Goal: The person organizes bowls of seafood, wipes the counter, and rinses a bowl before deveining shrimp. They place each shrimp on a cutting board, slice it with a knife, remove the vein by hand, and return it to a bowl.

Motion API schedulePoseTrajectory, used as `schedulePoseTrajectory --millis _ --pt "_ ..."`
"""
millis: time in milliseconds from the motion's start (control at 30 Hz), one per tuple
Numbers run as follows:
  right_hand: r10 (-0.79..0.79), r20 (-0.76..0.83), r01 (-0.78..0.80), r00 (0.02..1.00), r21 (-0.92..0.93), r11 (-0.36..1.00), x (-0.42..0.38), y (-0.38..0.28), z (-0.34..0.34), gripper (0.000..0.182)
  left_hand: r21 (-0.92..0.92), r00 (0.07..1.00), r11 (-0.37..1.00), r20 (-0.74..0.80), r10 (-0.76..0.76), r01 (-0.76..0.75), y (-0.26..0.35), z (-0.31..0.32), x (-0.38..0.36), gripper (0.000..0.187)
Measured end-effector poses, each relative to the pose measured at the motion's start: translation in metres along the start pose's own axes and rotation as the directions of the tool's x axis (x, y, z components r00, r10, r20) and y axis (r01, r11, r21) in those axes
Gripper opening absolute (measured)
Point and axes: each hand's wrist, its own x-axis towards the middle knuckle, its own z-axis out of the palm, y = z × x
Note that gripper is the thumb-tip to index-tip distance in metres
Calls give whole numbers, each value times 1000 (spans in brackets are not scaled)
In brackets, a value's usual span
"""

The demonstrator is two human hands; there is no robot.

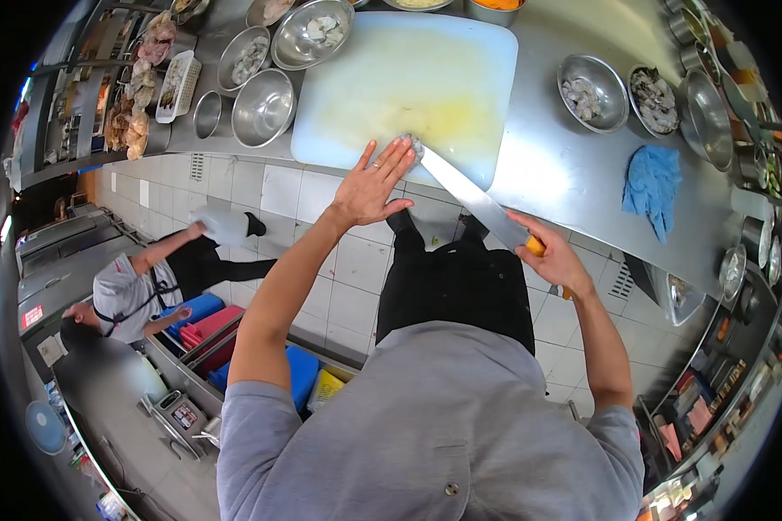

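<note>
The cutting board [408,69] lies on the desk [547,161], with a piece of food [416,151] at its near edge. The knife [465,191] slants from there nearer and rightward, its handle past the desk's near edge. Left of the board stand one bowl [263,108] and, beyond, a basket [188,91]; right, another bowl [613,82], with a cloth [653,187] nearer.

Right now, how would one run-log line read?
left hand: open, at small grey piece | right hand: holding knife, far end near piece | beneath: cutting board
</note>
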Motion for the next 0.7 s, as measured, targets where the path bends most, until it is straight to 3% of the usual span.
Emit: schedulePoseTrajectory --millis 333,433,533,633,700 --pt "103 -12 -102 995 96 990 -36 13 23 63 -17 999 999 -11 -43 43 5 2 1 95" --pt "104 -5 -103 995 91 990 -47 17 21 63 -109 985 993 -157 -69 52 12 -2 1 81" --pt "64 -36 -60 997 90 994 -60 22 17 62 -423 877 879 -309 -368 220 31 -6 12 58" --pt "103 -108 -91 989 113 989 -73 31 8 62 -676 707 642 -251 -661 361 45 -17 42 42" --pt "194 -182 -165 964 162 973 -77 36 3 63 -654 659 558 -119 -743 511 48 -33 57 40"
